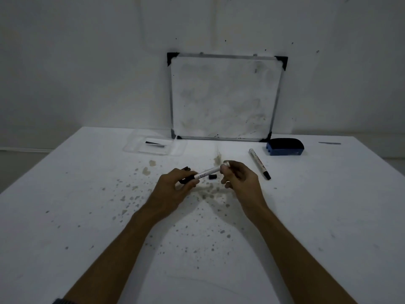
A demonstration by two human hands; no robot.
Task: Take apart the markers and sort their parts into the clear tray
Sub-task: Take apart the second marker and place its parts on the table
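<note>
Both hands pinch one white-barrelled marker (207, 172) above the table's middle: the left hand (175, 187) closed around its dark lower end, the right hand (238, 178) clamping its upper end between fingertips. Beneath lies the stained white table (87, 216), with a metal-framed whiteboard (223, 97) leaning on the wall behind. At the far left sits the clear plastic tray (153, 147), holding one thin black part (155, 143). A blue-and-black eraser (285, 147) rests far right, a second white marker (259, 163) beside it, a small black cap (212, 177) between the hands.
</note>
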